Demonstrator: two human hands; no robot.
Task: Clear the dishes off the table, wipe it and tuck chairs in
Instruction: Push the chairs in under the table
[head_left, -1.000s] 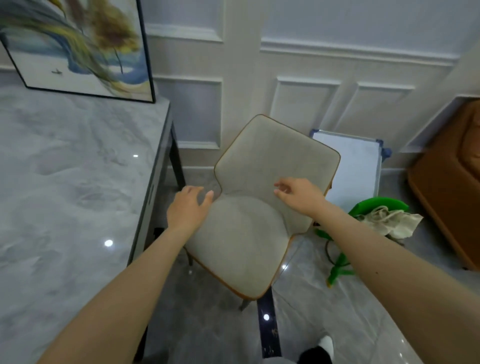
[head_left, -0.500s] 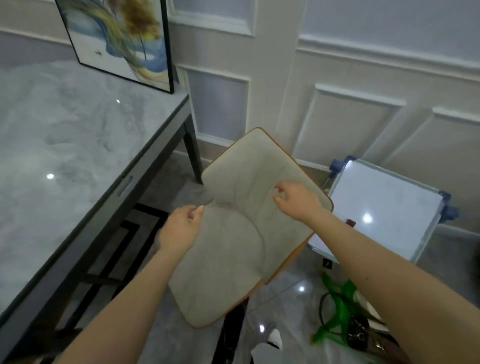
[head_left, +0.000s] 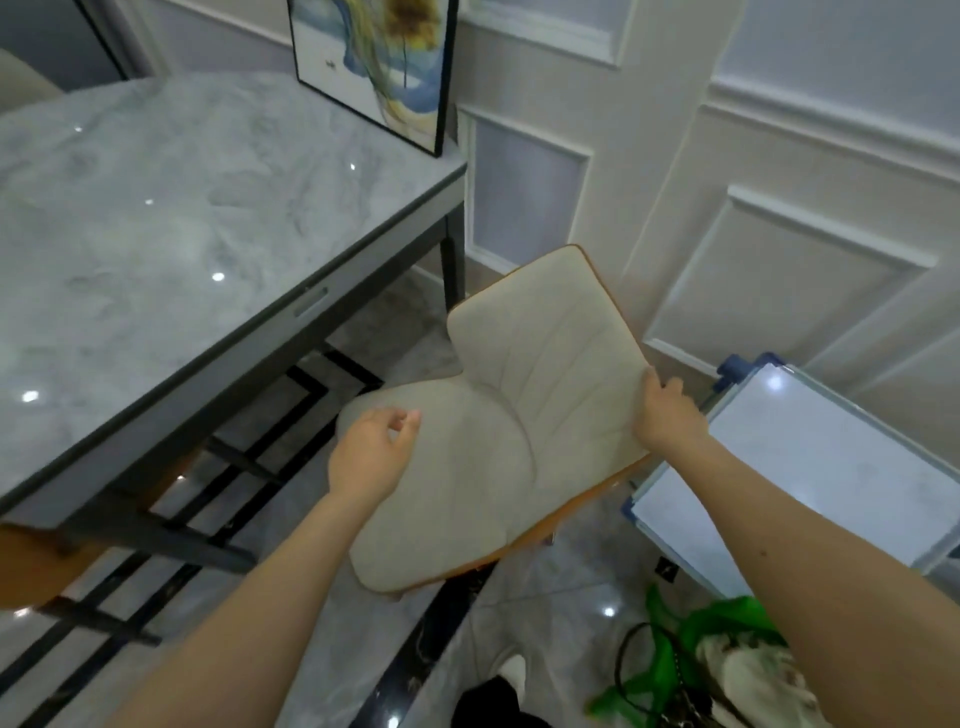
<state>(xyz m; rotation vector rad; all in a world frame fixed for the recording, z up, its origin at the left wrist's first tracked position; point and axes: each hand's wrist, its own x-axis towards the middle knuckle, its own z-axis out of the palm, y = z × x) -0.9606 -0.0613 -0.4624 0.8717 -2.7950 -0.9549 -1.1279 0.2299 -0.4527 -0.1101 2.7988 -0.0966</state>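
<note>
Chair (head_left: 498, 447) stands beside table (head_left: 171, 234) corner, seat front near table edge, gap of floor (head_left: 395, 332) between them. Table leg (head_left: 453, 260) just behind chair back. Under table, dark crossbars (head_left: 228, 457) block low space. Whiteboard (head_left: 810, 467) close at right of chair back. Green bag (head_left: 727, 639) on floor at lower right. Wall (head_left: 675, 208) close behind chair.

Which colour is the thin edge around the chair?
Orange-brown, round the cream chair; head view shows it best.
</note>
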